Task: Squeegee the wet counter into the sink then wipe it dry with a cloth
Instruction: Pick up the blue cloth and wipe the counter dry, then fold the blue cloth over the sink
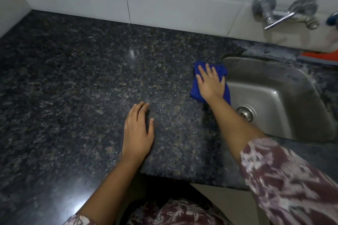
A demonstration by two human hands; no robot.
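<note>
Blue cloth (195, 87) under flat right hand (210, 82) beside sink (285, 86).

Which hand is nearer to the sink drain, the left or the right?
The right. The right hand lies flat on the blue cloth at the sink's edge, just beyond the drain. The left hand rests on the counter, farther to the left.

The scene was dim. Overhead light left small glare spots on the dark speckled granite counter (82, 78). Edges showed wide-angle bending; the patterned maroon sleeve (285, 179) was motion-blurred.
</note>
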